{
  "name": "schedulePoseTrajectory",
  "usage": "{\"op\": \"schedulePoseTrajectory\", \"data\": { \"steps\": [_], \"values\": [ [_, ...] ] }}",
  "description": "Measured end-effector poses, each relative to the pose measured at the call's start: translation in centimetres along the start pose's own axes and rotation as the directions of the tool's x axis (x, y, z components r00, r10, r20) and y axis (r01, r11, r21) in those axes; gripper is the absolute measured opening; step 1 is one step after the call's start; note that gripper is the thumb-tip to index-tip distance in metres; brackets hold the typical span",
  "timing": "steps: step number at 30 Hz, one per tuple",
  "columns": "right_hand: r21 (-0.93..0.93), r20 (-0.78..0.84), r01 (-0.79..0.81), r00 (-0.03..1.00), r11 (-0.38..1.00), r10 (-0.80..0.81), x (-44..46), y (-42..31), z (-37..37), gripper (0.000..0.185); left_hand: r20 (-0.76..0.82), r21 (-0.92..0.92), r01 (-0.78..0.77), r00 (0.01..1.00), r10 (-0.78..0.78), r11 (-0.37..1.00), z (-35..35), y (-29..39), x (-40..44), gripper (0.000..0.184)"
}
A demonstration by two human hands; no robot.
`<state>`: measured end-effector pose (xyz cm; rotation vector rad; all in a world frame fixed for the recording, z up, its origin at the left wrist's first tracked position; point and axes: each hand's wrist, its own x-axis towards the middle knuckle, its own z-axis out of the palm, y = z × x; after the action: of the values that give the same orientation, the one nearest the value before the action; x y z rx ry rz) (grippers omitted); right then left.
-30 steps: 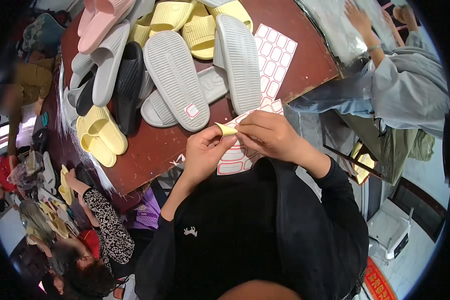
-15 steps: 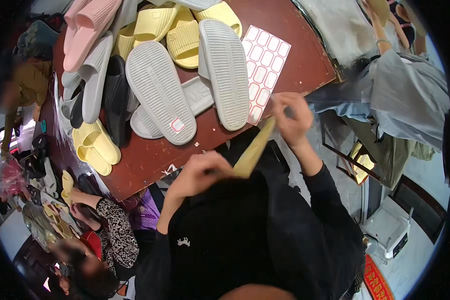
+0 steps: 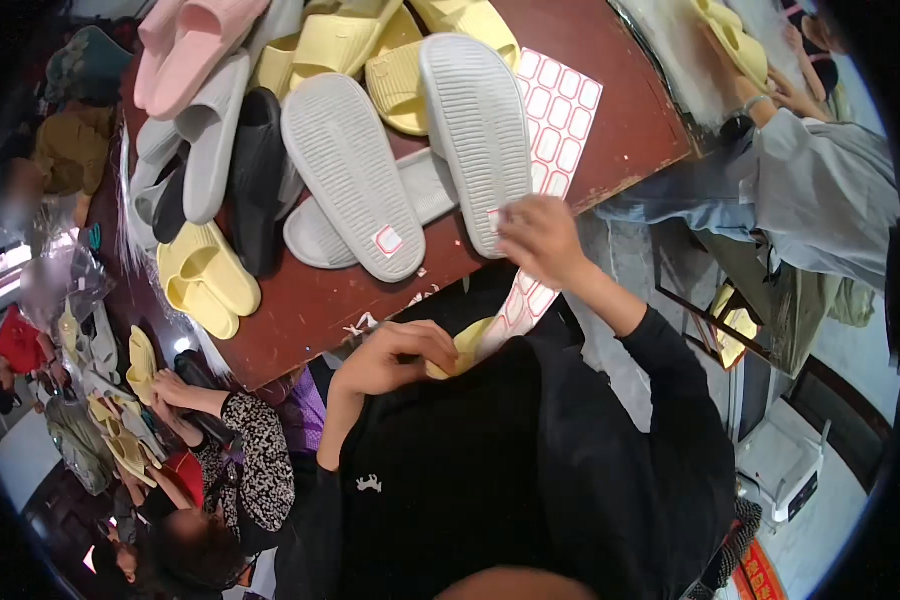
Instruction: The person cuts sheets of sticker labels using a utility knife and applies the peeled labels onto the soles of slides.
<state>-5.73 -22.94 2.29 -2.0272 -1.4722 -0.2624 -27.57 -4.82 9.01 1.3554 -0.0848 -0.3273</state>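
Observation:
My left hand (image 3: 395, 357) pinches a curled label sheet (image 3: 522, 308), white with red-outlined labels and a yellow back, near the table's front edge. My right hand (image 3: 542, 240) is closed at the heel end of an upturned grey slipper (image 3: 478, 130), where a small red-edged label shows by the fingertips. Another upturned grey slipper (image 3: 355, 175) bears a red-outlined label (image 3: 387, 240) near its lower end. Under the two lies a third grey slipper (image 3: 315, 235). A second label sheet (image 3: 562, 115) lies flat on the table beside them.
Yellow slippers (image 3: 208, 278), black slippers (image 3: 257, 180) and pink slippers (image 3: 192, 50) crowd the left and back of the red-brown table (image 3: 635, 120). One person (image 3: 820, 155) at right handles a yellow slipper (image 3: 732, 40); another (image 3: 260, 460) sits lower left. A white stool (image 3: 785, 450) stands right.
The sheet has gone from flat to raised, then curled down beside my left hand. My right hand moved away right, then back to the right grey slipper, where a label now shows.

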Motion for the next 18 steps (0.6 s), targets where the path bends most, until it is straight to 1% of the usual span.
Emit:
{"op": "schedulePoseTrajectory", "data": {
  "steps": [1,2,3,4,6,7,8,9,10,11,12,13,14,15,17,18],
  "values": [
    [-0.008,-0.060,-0.165,0.985,0.986,0.164,0.5,-0.3,-0.3,0.035,-0.187,-0.024,-0.057,0.981,0.051,0.998,-0.2,-0.1,-0.8,0.021],
    [-0.020,-0.085,-0.151,0.985,0.988,0.149,0.7,-0.3,0.5,0.035,-0.363,-0.034,-0.125,0.926,0.104,0.992,-0.6,-0.1,-1.5,0.017],
    [0.178,-0.040,-0.408,0.906,0.895,0.421,0.4,0.0,2.4,0.039,-0.521,-0.032,-0.204,0.839,0.158,0.978,-1.3,-0.3,-1.8,0.014],
    [0.355,0.052,-0.616,0.764,0.703,0.643,0.4,0.7,4.1,0.042,-0.501,-0.003,-0.233,0.842,0.200,0.973,-2.2,-0.9,-1.7,0.014],
    [0.505,0.148,-0.724,0.610,0.470,0.779,2.9,1.1,4.1,0.046,-0.706,0.088,-0.220,0.674,0.217,0.972,-4.3,-2.9,-1.2,0.019],
    [0.621,0.379,-0.747,0.551,0.237,0.743,4.2,0.5,3.3,0.051,-0.794,0.119,-0.207,0.568,0.218,0.971,-5.0,-3.5,-1.3,0.022],
    [0.659,0.591,-0.752,0.505,-0.015,0.630,5.2,0.3,2.5,0.056,-0.783,0.145,-0.236,0.566,0.257,0.961,-5.5,-3.8,-1.5,0.022],
    [0.677,0.562,-0.736,0.532,0.017,0.634,5.4,0.5,2.3,0.056,-0.756,0.039,-0.273,0.621,0.207,0.961,-5.8,-4.0,-1.8,0.029],
    [0.703,0.579,-0.711,0.590,0.021,0.563,5.2,1.1,2.7,0.058,-0.716,-0.071,-0.299,0.680,0.160,0.952,-6.1,-4.2,-2.1,0.037],
    [0.724,0.594,-0.690,0.638,0.021,0.490,5.5,1.9,2.5,0.059,-0.704,-0.056,-0.323,0.684,0.192,0.945,-6.2,-4.3,-2.3,0.037],
    [0.734,0.572,-0.678,0.654,0.049,0.494,6.6,2.2,1.7,0.059,-0.668,-0.194,-0.438,0.714,0.209,0.878,-6.0,-4.5,-2.4,0.042],
    [0.675,0.576,-0.718,0.656,0.169,0.488,7.9,2.2,1.1,0.064,-0.632,-0.335,-0.527,0.741,0.229,0.781,-6.0,-4.8,-2.3,0.048],
    [0.602,0.586,-0.749,0.650,0.278,0.484,8.9,1.7,0.7,0.068,-0.628,-0.332,-0.538,0.739,0.244,0.774,-6.0,-5.0,-2.1,0.048],
    [0.517,0.598,-0.768,0.640,0.377,0.482,9.7,1.2,0.6,0.072,-0.629,-0.369,-0.498,0.756,0.184,0.785,-6.0,-5.1,-2.0,0.046],
    [0.391,0.818,-0.871,0.476,0.297,0.321,10.9,0.4,0.8,0.084,-0.623,-0.431,-0.415,0.779,0.069,0.801,-6.3,-5.0,-1.5,0.043],
    [0.383,0.854,-0.861,0.468,0.333,0.227,11.5,0.0,1.4,0.086,-0.623,-0.418,-0.425,0.778,0.087,0.803,-6.3,-4.7,-1.2,0.043]
  ]
}}
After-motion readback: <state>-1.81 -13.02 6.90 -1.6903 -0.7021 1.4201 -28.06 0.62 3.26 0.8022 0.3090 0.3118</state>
